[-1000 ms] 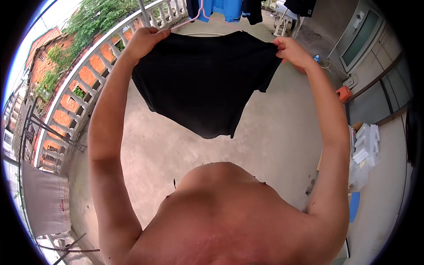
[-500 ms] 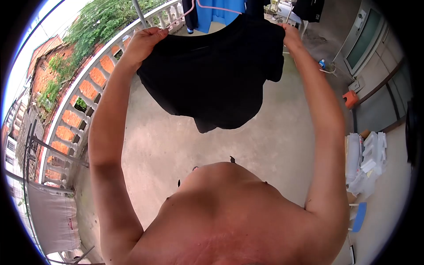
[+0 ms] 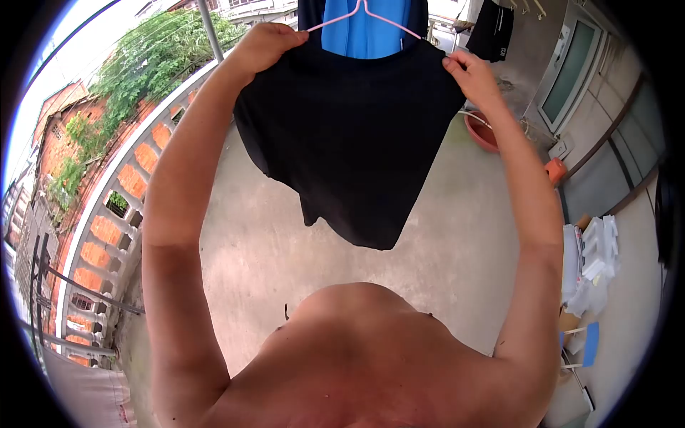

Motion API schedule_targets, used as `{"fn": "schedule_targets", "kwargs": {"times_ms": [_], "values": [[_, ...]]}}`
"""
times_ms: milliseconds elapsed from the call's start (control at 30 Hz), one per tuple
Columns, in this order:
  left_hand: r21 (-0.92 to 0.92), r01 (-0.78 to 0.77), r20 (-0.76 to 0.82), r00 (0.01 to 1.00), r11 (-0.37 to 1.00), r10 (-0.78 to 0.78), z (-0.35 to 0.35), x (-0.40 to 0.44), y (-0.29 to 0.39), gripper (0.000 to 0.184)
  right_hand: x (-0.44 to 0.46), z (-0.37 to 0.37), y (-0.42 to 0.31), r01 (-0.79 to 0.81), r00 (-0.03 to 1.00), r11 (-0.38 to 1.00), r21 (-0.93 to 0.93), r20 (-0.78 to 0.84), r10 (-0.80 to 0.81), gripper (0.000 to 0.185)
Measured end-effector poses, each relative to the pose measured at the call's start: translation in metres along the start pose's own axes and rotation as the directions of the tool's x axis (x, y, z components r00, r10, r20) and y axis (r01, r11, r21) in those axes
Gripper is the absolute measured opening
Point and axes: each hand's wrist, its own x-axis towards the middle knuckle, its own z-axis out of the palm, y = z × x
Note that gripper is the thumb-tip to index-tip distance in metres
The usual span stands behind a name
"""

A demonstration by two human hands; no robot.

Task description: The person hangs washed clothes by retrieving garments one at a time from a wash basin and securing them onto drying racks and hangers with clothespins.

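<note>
A black T-shirt [image 3: 353, 135] hangs from a pink hanger [image 3: 335, 23] that shows above its neckline. My left hand [image 3: 267, 48] pinches the shirt at its left shoulder, close to the hanger's left arm. At the opposite shoulder, my right hand [image 3: 471, 70] grips the cloth between thumb and fingers. The shirt is spread between both hands, its hem hanging loose and uneven over the concrete floor. Just behind the hanger is a bright blue garment [image 3: 364, 32] with dark cloth on either side.
A white balustrade [image 3: 132, 192] runs along the left, with trees and brick buildings beyond. Black shorts [image 3: 491, 32] hang at the upper right. A reddish basin [image 3: 481, 132] stands on the concrete floor [image 3: 457, 235]. White foam pieces [image 3: 598, 246] lie by the right wall.
The shirt has been raised and pulled straighter, and its hem hangs lower. More of the hanger and blue garment shows. The basin has come into view beside my right arm.
</note>
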Motion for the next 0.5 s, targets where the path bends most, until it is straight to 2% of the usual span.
{"fn": "schedule_targets", "kwargs": {"times_ms": [33, 100, 133, 167, 233, 267, 300, 367, 400, 500], "values": [[0.003, -0.007, -0.007, 1.000, 1.000, 0.007, -0.008, 0.005, -0.002, 0.029, 0.004, 0.003, -0.004, 0.007, 1.000, 1.000, -0.001, -0.008, -0.007, 0.029], [0.012, -0.079, 0.048, 0.996, 0.997, 0.078, -0.026, 0.014, -0.006, 0.031, 0.013, 0.008, -0.010, -0.091, 0.991, 0.995, 0.044, -0.098, 0.095, 0.033], [0.040, -0.079, 0.038, 0.996, 0.996, 0.078, -0.038, 0.019, -0.013, 0.039, 0.016, 0.012, -0.014, -0.068, 0.980, 0.996, 0.063, -0.184, 0.078, 0.034], [0.047, -0.084, 0.024, 0.996, 0.995, 0.083, -0.048, 0.022, -0.023, 0.039, 0.023, 0.013, -0.013, -0.053, 0.979, 0.996, 0.067, -0.191, 0.065, 0.034], [0.103, -0.067, -0.077, 0.994, 0.992, 0.075, -0.062, 0.022, -0.047, 0.046, 0.033, 0.015, -0.008, -0.129, 0.974, 0.992, 0.015, -0.188, 0.129, 0.034], [0.038, 0.049, -0.083, 0.996, 0.998, -0.045, -0.068, 0.022, -0.062, 0.052, 0.036, 0.016, -0.008, -0.108, 0.964, 0.994, 0.028, -0.243, 0.111, 0.037], [-0.120, 0.139, -0.053, 0.988, 0.983, -0.146, -0.072, 0.020, -0.078, 0.052, 0.042, 0.017, -0.004, -0.096, 0.963, 0.995, 0.037, -0.248, 0.103, 0.037], [-0.156, 0.261, 0.001, 0.965, 0.953, -0.264, -0.069, 0.019, -0.098, 0.053, 0.052, 0.017, 0.005, -0.143, 0.965, 0.990, -0.008, -0.222, 0.138, 0.039], [-0.108, 0.261, 0.003, 0.965, 0.959, -0.262, -0.062, 0.020, -0.107, 0.054, 0.056, 0.017, 0.008, -0.137, 0.966, 0.990, -0.012, -0.224, 0.131, 0.040], [-0.201, 0.263, -0.004, 0.963, 0.944, -0.269, -0.029, 0.033, -0.119, 0.062, 0.072, 0.015, 0.016, -0.088, 0.972, 0.996, -0.030, -0.219, 0.080, 0.040]]}}
